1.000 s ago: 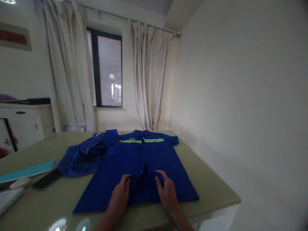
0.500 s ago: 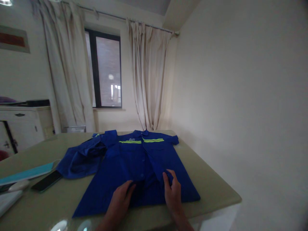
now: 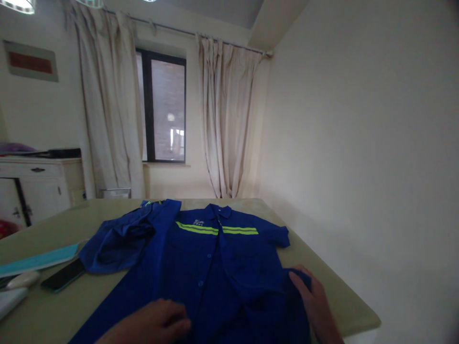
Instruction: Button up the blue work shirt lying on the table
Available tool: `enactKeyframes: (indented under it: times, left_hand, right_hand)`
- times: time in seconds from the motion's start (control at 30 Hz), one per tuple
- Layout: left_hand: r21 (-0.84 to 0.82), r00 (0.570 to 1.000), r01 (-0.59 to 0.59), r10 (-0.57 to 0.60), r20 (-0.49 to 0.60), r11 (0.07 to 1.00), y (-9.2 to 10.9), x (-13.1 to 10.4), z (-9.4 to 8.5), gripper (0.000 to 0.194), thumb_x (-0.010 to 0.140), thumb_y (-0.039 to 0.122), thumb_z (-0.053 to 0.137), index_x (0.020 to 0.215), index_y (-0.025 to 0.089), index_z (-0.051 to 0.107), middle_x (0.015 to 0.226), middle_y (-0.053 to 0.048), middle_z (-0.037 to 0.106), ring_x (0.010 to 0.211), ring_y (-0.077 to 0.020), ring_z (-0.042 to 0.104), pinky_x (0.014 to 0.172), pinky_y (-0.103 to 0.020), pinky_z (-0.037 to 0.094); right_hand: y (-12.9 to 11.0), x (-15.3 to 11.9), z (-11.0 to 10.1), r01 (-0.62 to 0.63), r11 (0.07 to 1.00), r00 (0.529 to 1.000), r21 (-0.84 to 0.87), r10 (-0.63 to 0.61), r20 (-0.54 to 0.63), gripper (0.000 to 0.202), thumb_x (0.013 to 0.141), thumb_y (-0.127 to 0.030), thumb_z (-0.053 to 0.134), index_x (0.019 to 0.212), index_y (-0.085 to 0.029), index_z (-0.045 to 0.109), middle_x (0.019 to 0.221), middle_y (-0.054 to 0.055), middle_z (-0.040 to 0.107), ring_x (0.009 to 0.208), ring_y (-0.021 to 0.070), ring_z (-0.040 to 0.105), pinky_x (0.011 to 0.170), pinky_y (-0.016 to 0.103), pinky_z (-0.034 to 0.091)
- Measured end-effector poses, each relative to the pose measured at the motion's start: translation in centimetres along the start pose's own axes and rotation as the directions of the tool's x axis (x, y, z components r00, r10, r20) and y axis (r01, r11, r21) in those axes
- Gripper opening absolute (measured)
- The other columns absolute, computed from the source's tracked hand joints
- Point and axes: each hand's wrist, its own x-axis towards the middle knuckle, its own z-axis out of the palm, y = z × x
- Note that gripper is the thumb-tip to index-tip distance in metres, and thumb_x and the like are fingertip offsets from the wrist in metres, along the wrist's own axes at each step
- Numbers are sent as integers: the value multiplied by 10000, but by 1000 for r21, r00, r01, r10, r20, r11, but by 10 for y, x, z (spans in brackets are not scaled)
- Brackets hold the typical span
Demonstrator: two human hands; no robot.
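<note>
Both hands have spread apart: left hand flat, right hand gripping one shirt.

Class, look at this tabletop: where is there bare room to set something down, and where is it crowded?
Bare table shows behind the crumpled blue garment toward the window, and in a strip right of the blue shirt, between its sleeve and the table's right edge. The left edge is crowded: a phone and a teal folder. The left hand and right hand occupy the shirt's near part.
</note>
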Motion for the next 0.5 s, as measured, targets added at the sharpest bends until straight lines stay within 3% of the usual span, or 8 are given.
enactKeyframes:
  times: [0.07,0.17,0.23,0.3,0.4,0.5]
  left_hand:
    - [71,998,-44,47,-39,996,16,36,-5,407,969,498,414,1013,273,751,1030,-37,755,960,-222,695,883,-323,518]
    - [285,989,14,28,-142,958,30,103,4,472,861,445,553,1236,197,699,1389,-162,629,1302,-346,563,1117,-514,389]
    - [330,987,67,-13,-163,942,31,141,14,677,807,478,605,1421,194,574,1584,-179,435,1477,-392,355,1195,-638,212]
    - [300,988,90,-47,-147,950,27,167,24,775,811,539,585,1519,250,456,1655,-139,313,1526,-408,234,1176,-725,127]
    - [275,986,73,-29,-161,959,18,184,31,714,858,557,530,1527,328,431,1617,-105,399,1478,-415,323,1117,-754,228]
    - [359,973,39,45,-225,932,11,187,32,504,920,415,503,1416,341,557,1454,-93,567,1342,-364,487,1045,-654,394]
  right_hand:
    - [6,26,-2,15,996,982,-90,2,187,369,679,-554,707,802,-210,761,883,87,770,878,305,690,821,391,552]
    - [18,51,16,96,985,931,-145,-37,364,293,693,-450,664,853,-226,764,888,76,773,839,287,702,809,408,555]
    - [30,55,33,150,979,933,-136,-95,348,298,720,-423,635,906,-228,761,927,76,773,872,285,711,839,419,554]
    - [42,52,46,195,971,938,-135,-144,316,288,762,-428,622,919,-229,760,954,83,768,917,287,714,881,425,547]
    - [55,44,53,221,963,947,-155,-174,272,280,803,-446,625,926,-237,764,971,88,756,942,285,711,911,417,545]
    - [60,40,47,184,971,967,-151,-152,205,320,830,-494,614,945,-237,765,1012,94,748,953,277,709,892,394,558]
